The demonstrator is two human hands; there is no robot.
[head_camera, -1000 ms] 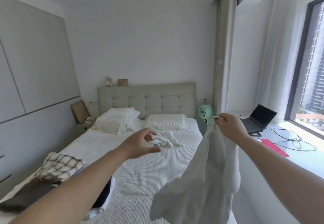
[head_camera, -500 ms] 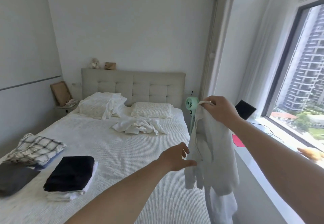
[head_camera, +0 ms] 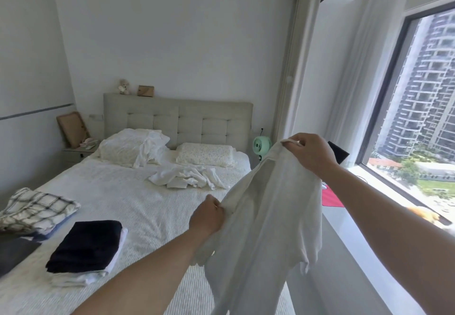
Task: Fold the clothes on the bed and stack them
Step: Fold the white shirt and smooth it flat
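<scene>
A white garment (head_camera: 273,216) is being held up in the air over the right edge of the bed (head_camera: 138,199), just beside the window sill. Its top edge is being pinched by the right hand (head_camera: 310,153), fingers curled tight on the cloth; a lower edge is being gripped by the left hand (head_camera: 208,216), fist closed round it. The fabric is hanging limp and creased: judged light, soft, likely best taken at shoulders or seams.

I can read no words, labels, brands or numbers on anything in this view of the room.
</scene>
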